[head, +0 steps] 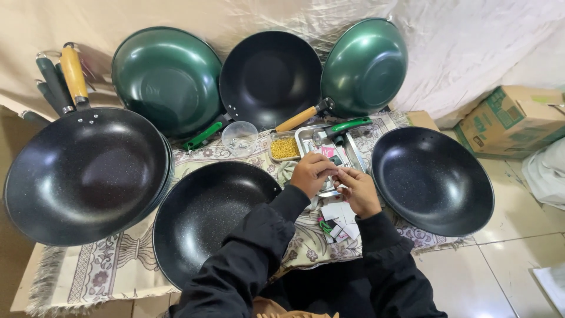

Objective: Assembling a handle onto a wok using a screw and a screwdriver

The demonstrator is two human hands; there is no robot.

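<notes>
Makeshift cookware assembly spot: woks (pixel 85 174), carton (pixel 511 121)

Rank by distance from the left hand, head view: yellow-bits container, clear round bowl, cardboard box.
From the left hand:
1. Yellow-bits container, just above the hand, slightly left.
2. Clear round bowl, farther up and left on the patterned cloth.
3. Cardboard box, far right on the floor.
</notes>
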